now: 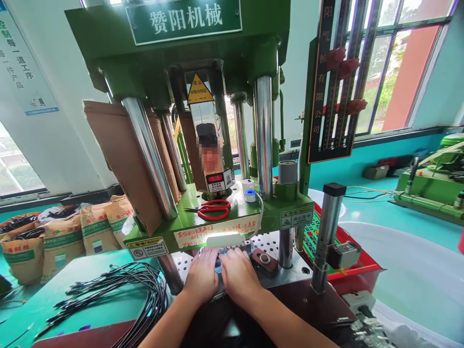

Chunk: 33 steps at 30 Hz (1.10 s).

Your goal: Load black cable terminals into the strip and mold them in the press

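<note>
My left hand (202, 274) and my right hand (239, 274) are side by side, both on a metal mould (225, 252) low in the green press. The fingers of each hand bend over the mould, and their tips are partly hidden. Both thumbs lie close together near the middle. Right of my right hand, a brown block with a round metal button (265, 259) sits on the perforated metal plate (283, 263). Above the hands, a lit white lamp bar (225, 240) is fixed below a handwritten paper strip (192, 235).
Red-handled scissors (213, 210) and a blue-white tape roll (250, 195) lie on the press ledge. Black cables (141, 285) cover part of the left table. A metal post (326, 237) stands at right beside a red crate (357, 270). Steel columns (263, 135) flank the work area.
</note>
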Tool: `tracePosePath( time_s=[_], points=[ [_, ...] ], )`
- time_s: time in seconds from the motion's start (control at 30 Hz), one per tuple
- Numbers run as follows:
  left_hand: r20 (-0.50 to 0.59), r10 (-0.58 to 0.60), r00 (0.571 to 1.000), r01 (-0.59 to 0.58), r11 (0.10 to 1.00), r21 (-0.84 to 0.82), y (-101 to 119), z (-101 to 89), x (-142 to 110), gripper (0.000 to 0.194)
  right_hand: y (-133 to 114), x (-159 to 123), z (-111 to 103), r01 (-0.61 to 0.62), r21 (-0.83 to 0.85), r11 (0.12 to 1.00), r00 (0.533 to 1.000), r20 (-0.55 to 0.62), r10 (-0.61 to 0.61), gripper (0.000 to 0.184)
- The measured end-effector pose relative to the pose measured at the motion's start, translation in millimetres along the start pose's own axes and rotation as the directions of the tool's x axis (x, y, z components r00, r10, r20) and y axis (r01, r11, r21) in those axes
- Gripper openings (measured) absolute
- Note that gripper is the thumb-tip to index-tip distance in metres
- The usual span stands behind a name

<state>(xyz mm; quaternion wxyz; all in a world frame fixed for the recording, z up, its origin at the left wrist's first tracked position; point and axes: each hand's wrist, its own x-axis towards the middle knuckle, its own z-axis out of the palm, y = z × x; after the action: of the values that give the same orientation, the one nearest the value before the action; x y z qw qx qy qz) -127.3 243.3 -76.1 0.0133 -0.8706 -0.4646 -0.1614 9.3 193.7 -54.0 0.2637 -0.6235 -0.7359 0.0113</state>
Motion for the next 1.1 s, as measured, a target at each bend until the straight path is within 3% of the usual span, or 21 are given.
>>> tracePosePath(
  time_s=[0.17,0.33,0.6,0.83,1.0,1.1],
  points=[
    [0.042,-0.012,0.999,0.012,1.0,0.003,-0.5,-0.7,1.4,0.073,24.1,-1.1,-18.8,-0.106,-0.03,0.994,0.994,-0.041,0.104,0.032],
    [0.081,-0.037,0.996,0.036,0.999,0.011,1.1,-5.3,5.4,0.078,43.7,-9.7,-23.5,-0.174,-0.05,0.983,0.985,0.001,0.175,0.026],
    [0.093,-0.06,0.994,0.057,0.998,0.03,14.5,-8.6,3.5,0.085,36.8,-12.4,-15.4,-0.206,-0.072,0.976,0.977,0.034,0.209,0.021],
    [0.048,-0.086,0.995,0.085,0.996,0.028,19.3,-5.7,6.0,0.075,42.8,-7.8,-5.8,-0.212,-0.003,0.977,0.975,0.064,0.212,0.016],
    [0.073,-0.078,0.994,0.077,0.997,0.01,14.0,-10.1,8.8,0.074,44.7,-3.2,-3.1,-0.227,0.033,0.973,0.973,0.037,0.226,0.024],
    [0.104,-0.072,0.992,0.074,0.997,-0.016,12.1,-17.6,15.2,0.063,45.0,-0.6,-2.2,-0.246,0.032,0.969,0.969,0.031,0.245,0.031]
  ],
)
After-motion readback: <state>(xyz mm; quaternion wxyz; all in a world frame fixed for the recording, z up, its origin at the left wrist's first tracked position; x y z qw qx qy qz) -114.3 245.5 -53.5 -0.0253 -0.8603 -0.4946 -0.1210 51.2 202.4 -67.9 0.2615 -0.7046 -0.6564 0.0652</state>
